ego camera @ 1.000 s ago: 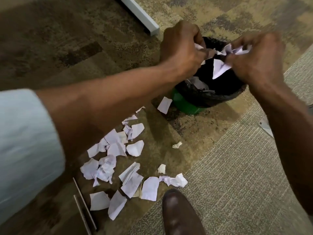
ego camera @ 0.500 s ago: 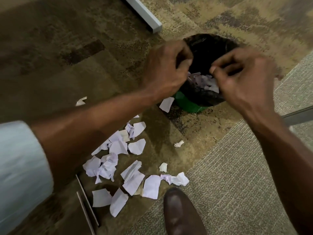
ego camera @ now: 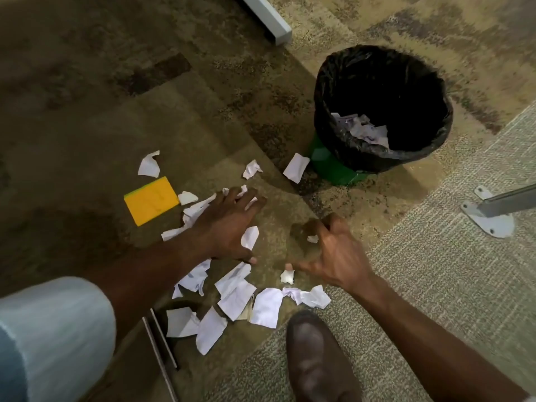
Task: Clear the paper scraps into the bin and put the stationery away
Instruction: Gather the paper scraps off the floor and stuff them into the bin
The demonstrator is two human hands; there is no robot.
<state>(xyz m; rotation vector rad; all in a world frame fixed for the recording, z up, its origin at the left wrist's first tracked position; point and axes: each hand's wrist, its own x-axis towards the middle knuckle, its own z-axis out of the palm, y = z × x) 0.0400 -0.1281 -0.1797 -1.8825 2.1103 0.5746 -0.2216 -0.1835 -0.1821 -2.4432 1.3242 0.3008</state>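
Several white paper scraps (ego camera: 235, 294) lie scattered on the carpet in front of me. My left hand (ego camera: 229, 224) is spread flat, palm down, over scraps at the pile's middle. My right hand (ego camera: 330, 253) hovers just right of it, fingers apart and curled, with a tiny scrap (ego camera: 312, 238) under it. The green bin (ego camera: 333, 166) with a black liner (ego camera: 324, 111) stands at the upper right and holds scraps (ego camera: 362, 127) inside. A yellow sticky-note pad (ego camera: 151, 203) lies left of my left hand. Two thin sticks, perhaps pencils (ego camera: 162, 343), lie at the lower left.
My brown shoe (ego camera: 316, 361) is at the bottom centre, close to the scraps. A grey metal furniture foot (ego camera: 487, 221) is bolted down at the right. A white furniture leg (ego camera: 266, 17) crosses the top. One scrap (ego camera: 296, 167) lies against the bin's base.
Both hands let go of the scraps over the bin and came down to the pile on the floor. The view tilted, bringing the yellow pad into sight.
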